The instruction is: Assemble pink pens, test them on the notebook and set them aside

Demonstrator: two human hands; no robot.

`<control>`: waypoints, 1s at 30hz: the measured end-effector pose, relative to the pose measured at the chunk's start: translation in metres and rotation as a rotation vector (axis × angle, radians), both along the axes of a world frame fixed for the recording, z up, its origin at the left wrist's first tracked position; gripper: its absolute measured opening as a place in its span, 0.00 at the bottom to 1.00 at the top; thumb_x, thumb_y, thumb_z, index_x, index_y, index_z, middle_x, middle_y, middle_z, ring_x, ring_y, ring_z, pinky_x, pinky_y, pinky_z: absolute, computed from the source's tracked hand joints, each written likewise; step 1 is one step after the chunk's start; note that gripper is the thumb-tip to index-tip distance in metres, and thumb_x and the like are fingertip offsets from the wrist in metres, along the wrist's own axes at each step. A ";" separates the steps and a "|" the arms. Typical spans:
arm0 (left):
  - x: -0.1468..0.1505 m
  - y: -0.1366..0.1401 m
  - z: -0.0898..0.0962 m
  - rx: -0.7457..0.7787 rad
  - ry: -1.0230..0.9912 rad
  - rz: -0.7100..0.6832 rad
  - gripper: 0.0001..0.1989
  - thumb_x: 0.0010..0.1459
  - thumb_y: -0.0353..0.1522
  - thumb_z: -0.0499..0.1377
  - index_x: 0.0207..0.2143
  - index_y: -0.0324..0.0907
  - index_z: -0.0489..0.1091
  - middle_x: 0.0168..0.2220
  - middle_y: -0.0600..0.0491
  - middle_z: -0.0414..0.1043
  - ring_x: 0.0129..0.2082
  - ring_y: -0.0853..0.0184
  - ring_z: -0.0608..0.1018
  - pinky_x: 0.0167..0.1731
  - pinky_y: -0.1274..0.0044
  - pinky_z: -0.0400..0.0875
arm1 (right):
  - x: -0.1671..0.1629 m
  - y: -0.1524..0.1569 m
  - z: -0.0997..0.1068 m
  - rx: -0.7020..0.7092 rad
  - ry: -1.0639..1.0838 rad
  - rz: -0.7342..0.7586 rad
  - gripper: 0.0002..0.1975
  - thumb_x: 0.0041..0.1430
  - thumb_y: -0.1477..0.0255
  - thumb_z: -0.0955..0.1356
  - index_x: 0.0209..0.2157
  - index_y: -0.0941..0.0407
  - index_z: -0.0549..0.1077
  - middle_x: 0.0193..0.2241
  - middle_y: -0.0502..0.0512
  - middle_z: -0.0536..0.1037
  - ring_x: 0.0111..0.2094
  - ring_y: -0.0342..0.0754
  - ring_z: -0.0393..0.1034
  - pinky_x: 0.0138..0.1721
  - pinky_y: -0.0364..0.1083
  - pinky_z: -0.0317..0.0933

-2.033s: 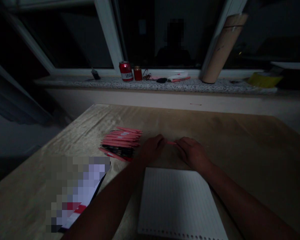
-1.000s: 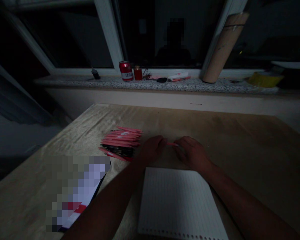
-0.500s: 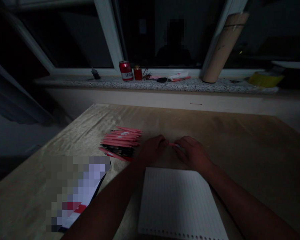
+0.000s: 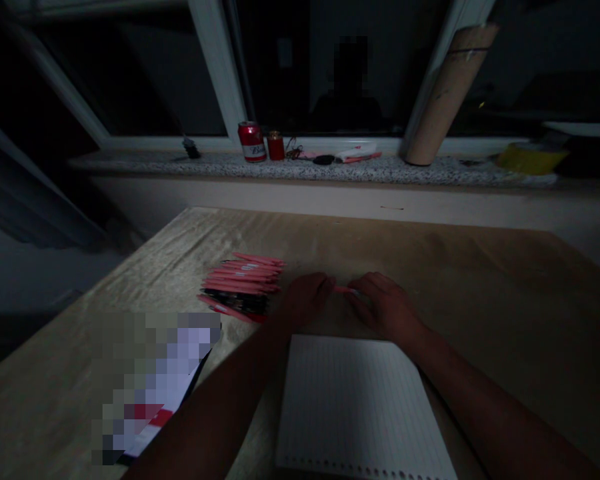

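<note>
A pink pen (image 4: 344, 289) lies crosswise between my two hands, above the far edge of a lined notebook (image 4: 357, 400). My left hand (image 4: 310, 293) has its fingers closed on the pen's left end. At the other end, my right hand (image 4: 380, 293) grips it with thumb and bent fingers. Left of my left hand, a pile of pink pens (image 4: 240, 275) lies on the table, with several black pens (image 4: 240, 302) among them. Both hands hide parts of the held pen, and the dim light blurs its detail.
A lit phone-like screen (image 4: 180, 387), partly pixelated, lies left on the table (image 4: 480, 287). Along the windowsill (image 4: 220, 167) stand a red can (image 4: 253, 142), a small red jar (image 4: 276, 145), a tall tan cylinder (image 4: 447, 100) and a yellow item (image 4: 530, 159).
My left hand has shifted very slightly, its fingers still at the pen's left end. My right hand, the pile and the notebook look the same.
</note>
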State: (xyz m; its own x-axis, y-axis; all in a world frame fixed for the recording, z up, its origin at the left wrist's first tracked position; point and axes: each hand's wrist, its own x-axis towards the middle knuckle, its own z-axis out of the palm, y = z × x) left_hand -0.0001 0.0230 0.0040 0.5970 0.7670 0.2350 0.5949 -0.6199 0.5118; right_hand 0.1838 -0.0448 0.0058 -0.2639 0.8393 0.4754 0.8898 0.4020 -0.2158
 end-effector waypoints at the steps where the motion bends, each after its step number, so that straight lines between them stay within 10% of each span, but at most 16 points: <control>1: 0.000 0.000 0.001 -0.005 -0.008 0.000 0.20 0.63 0.40 0.41 0.28 0.39 0.65 0.26 0.52 0.68 0.28 0.68 0.69 0.31 0.76 0.60 | 0.000 0.000 0.000 -0.004 -0.001 -0.004 0.11 0.60 0.67 0.62 0.37 0.56 0.72 0.31 0.57 0.74 0.34 0.49 0.67 0.36 0.47 0.60; 30: -0.001 0.000 0.002 0.018 0.030 -0.007 0.21 0.62 0.41 0.42 0.26 0.39 0.64 0.23 0.54 0.67 0.25 0.70 0.68 0.27 0.78 0.56 | 0.000 0.000 0.000 -0.032 -0.008 -0.010 0.11 0.60 0.66 0.61 0.37 0.57 0.72 0.32 0.58 0.73 0.36 0.49 0.67 0.38 0.48 0.60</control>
